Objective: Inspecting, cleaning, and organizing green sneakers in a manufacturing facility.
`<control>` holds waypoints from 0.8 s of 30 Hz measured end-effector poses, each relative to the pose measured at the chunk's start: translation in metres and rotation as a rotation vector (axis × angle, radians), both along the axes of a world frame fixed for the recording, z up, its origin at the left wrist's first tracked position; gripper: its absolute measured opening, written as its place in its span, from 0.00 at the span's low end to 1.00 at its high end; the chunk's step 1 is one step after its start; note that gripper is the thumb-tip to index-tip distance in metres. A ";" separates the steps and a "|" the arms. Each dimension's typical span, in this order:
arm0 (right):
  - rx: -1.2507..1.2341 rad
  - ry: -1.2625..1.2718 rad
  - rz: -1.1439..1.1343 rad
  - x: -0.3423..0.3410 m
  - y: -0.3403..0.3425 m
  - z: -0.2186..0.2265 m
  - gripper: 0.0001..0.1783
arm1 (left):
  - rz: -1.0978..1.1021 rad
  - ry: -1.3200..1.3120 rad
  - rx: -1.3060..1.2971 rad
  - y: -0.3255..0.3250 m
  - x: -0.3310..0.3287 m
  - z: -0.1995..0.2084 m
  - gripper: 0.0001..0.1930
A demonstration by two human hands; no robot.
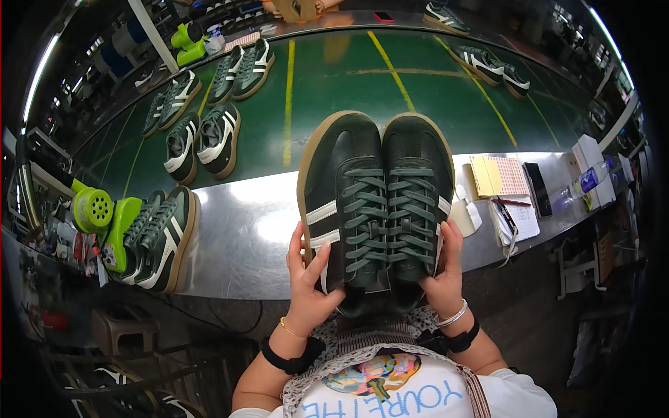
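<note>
A pair of dark green sneakers with white stripes, green laces and gum soles is held up side by side, toes pointing away. My left hand (pixel 311 279) grips the heel end of the left sneaker (pixel 341 202). Around the heel of the right sneaker (pixel 418 202) my right hand (pixel 446 268) is closed, thumb inward. The sneakers hang above the near edge of a shiny metal table (pixel 240 258). Their soles face down and away, hidden from view.
A green conveyor belt (pixel 320 97) with yellow lines carries several similar sneakers (pixel 219 139). At left on the table stand a sneaker pair (pixel 167 240) and a lime-green blower (pixel 115 223). Notebooks (pixel 498 176), a phone (pixel 537 189) and a plastic bottle (pixel 585 182) lie right.
</note>
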State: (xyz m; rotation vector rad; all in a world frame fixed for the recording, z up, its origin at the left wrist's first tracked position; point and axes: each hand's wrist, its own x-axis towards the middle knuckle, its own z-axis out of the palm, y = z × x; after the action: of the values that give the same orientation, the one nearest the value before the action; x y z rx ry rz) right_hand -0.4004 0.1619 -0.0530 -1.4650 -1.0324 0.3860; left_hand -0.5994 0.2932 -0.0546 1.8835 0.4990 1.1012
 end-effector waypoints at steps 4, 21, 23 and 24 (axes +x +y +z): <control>-0.280 -0.496 -0.172 -0.013 0.008 0.054 0.39 | 0.338 0.530 0.325 -0.010 -0.005 0.040 0.36; -0.400 0.382 0.118 0.028 0.013 0.019 0.23 | -0.102 0.145 -0.911 0.047 -0.031 0.005 0.24; -0.392 0.359 0.139 0.024 0.014 0.019 0.24 | -0.144 0.120 -0.925 0.047 -0.031 0.005 0.24; -0.401 0.369 0.161 0.023 0.014 0.020 0.24 | -0.149 0.108 -0.930 0.046 -0.031 0.007 0.25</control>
State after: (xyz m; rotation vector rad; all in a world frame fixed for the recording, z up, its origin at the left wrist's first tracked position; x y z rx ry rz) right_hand -0.3774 0.1762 -0.0328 -1.5859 -0.8019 0.9864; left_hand -0.6305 0.3397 -0.0475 1.1276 0.7543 0.5105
